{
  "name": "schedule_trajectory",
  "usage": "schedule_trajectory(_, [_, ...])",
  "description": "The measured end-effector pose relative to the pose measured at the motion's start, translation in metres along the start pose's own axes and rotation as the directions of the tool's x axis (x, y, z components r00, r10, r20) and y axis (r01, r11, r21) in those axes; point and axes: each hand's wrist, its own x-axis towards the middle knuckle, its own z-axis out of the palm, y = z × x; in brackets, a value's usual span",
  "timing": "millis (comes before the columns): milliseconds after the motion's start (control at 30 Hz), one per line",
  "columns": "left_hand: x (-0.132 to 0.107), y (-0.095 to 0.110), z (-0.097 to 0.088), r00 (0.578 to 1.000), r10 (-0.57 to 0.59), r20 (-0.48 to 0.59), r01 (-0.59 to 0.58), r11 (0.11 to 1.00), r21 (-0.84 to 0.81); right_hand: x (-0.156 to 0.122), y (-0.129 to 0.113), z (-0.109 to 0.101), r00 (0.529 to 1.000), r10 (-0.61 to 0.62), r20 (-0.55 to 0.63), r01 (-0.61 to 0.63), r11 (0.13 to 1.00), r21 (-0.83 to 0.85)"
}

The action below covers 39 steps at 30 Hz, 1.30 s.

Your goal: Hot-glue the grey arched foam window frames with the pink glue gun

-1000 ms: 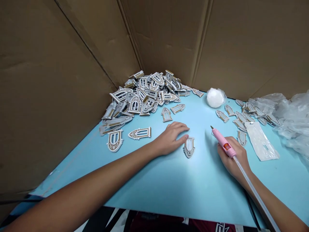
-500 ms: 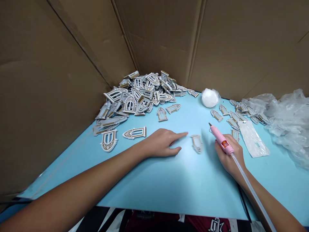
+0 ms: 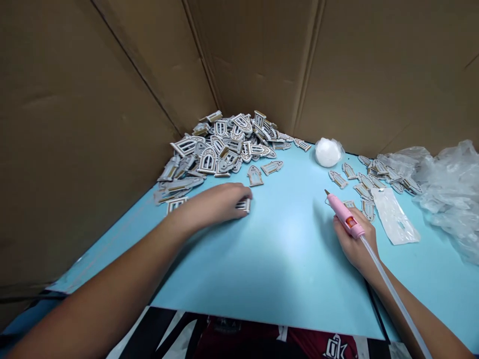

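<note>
My left hand (image 3: pixel 228 202) is closed round a small white-and-gold arched window ornament (image 3: pixel 244 205), holding it at the table surface; most of the piece is hidden by the fingers. Partly covered by that wrist lies another arched window ornament (image 3: pixel 175 204). In my right hand (image 3: pixel 357 239) is a pink hot glue gun (image 3: pixel 344 215), its metal nozzle pointing up and to the left, with a clear glue stick (image 3: pixel 392 294) running out of its back. Just beyond the right hand, a piece (image 3: pixel 349 204) partly shows.
A big heap of window ornaments (image 3: pixel 220 144) fills the back left corner against cardboard walls (image 3: pixel 254 60). At the right are a smaller group of pieces (image 3: pixel 374 174), a white plastic packet (image 3: pixel 394 217) and crumpled clear bags (image 3: pixel 449 184). A round white item (image 3: pixel 328 152) sits near the back.
My left hand has moved left and closed on an ornament. The single piece from the middle is no longer there; one now shows beside my right hand, which stays with the glue gun.
</note>
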Motion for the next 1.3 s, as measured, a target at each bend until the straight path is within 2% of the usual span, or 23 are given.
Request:
schedule_trajectory(67, [0.001,0.021,0.009,0.985,0.17,0.0,-0.17,0.985,-0.04,0.0,-0.001,0.001,1.0,0.015,0.003,-0.015,1.0,0.002])
schedule_trajectory(133, [0.0,0.035,0.016,0.964,0.263,0.028,-0.26,0.963,-0.07,0.0,-0.002,0.003,1.0,0.018,0.002,-0.018,1.0,0.015])
schedule_trajectory(233, [-0.002,0.042,0.023,0.973,0.227,0.029,-0.222,0.968,-0.117,0.0,-0.003,0.004,1.0,0.027,0.001,-0.027,0.999,0.031])
schedule_trajectory(333, [-0.002,0.049,0.035,0.984,0.166,-0.067,-0.174,0.972,-0.155,0.0,-0.003,0.005,0.999,0.05,0.012,-0.05,0.998,0.033])
schedule_trajectory(400, [0.0,0.057,0.045,0.974,0.192,-0.121,-0.209,0.966,-0.155,0.0,-0.003,0.005,0.998,0.06,0.017,-0.06,0.998,0.034])
schedule_trajectory(533, [0.003,0.068,0.06,0.936,0.314,-0.159,-0.338,0.927,-0.161,0.002,-0.004,0.003,0.995,0.104,0.013,-0.104,0.994,0.026])
schedule_trajectory(633, [0.005,0.062,0.06,0.907,0.368,-0.204,-0.409,0.883,-0.228,0.003,-0.005,0.002,0.988,0.151,0.018,-0.152,0.988,0.018])
schedule_trajectory(800, [0.01,0.042,0.047,0.932,0.27,-0.242,-0.339,0.888,-0.312,0.005,-0.006,0.001,0.974,0.222,0.043,-0.224,0.974,0.036])
schedule_trajectory(1000, [0.02,0.015,0.03,0.931,0.298,-0.211,-0.341,0.915,-0.215,0.004,-0.004,0.002,0.96,0.279,0.038,-0.281,0.956,0.081])
schedule_trajectory(1133, [0.019,-0.003,0.013,0.966,0.189,-0.177,-0.212,0.969,-0.125,0.004,-0.004,0.002,0.958,0.285,0.03,-0.287,0.953,0.098])
schedule_trajectory(1200, [0.017,-0.009,0.005,0.971,0.102,-0.218,-0.126,0.987,-0.097,0.004,-0.004,0.002,0.962,0.271,0.033,-0.273,0.957,0.101])
schedule_trajectory(1300, [0.015,-0.016,-0.004,0.954,0.015,-0.299,-0.039,0.996,-0.074,0.003,-0.002,0.002,0.968,0.248,0.027,-0.25,0.964,0.095])
